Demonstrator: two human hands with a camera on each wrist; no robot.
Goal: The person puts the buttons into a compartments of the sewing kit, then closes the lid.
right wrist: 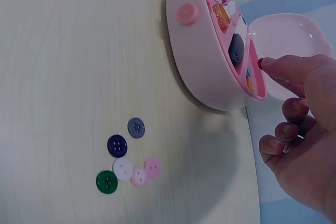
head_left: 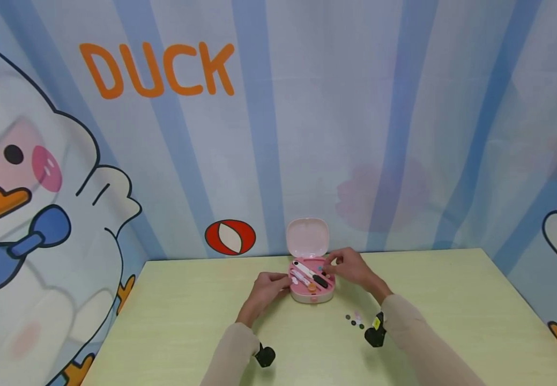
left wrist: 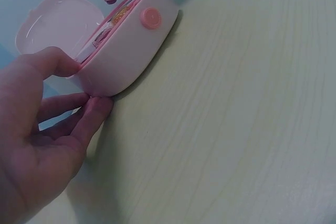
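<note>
Sitting open on the table (head_left: pixel 186 321) in the head view is a pink box (head_left: pixel 301 296). Left wrist: the left hand (left wrist: pixel 44 140) grips its side. Right wrist: the right hand (right wrist: pixel 312 129) pinches a dark piece (right wrist: pixel 260 63) over it, six buttons (right wrist: pixel 123 169) nearby.

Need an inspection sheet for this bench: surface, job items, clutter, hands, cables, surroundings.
Surface: pale wood-grain table.
Job items: pink box, lid open, black-and-white tool among the contents; six loose buttons on the table.
Clutter: nothing else seen.
Left hand: holds the box's side.
Right hand: pinches a small dark item, probably a button, at the box's far side.
Cables: nothing seen.
Surroundings: striped curtain behind, with duck print.
</note>
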